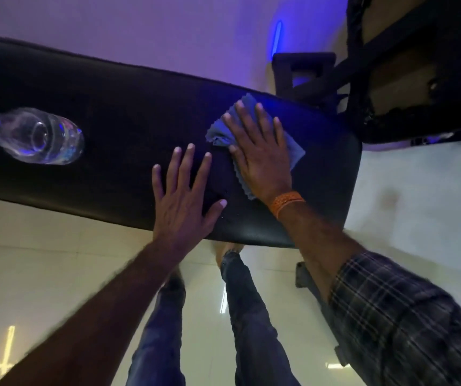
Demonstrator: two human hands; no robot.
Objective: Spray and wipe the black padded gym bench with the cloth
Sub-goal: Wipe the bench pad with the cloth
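I note the bench pad (112, 112): smooth black vinyl, faint sheen. Cloth (293, 151) at 2 o'clock: matt blue microfibre, pinked edge. Spray bottle (42, 137) at 9 o'clock: clear glossy plastic. Floor tiles (42, 246): glossy.

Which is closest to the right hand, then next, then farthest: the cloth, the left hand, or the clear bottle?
1. Cloth: pressed flat under the right hand.
2. Left hand: beside it, flat on the bench.
3. Clear bottle: lying far toward the bench's left end.

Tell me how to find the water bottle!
Look at the long black bench. Go to its left end, far from the two hands. The clear bottle lies there on its side with a green top, the only see-through thing on the pad.
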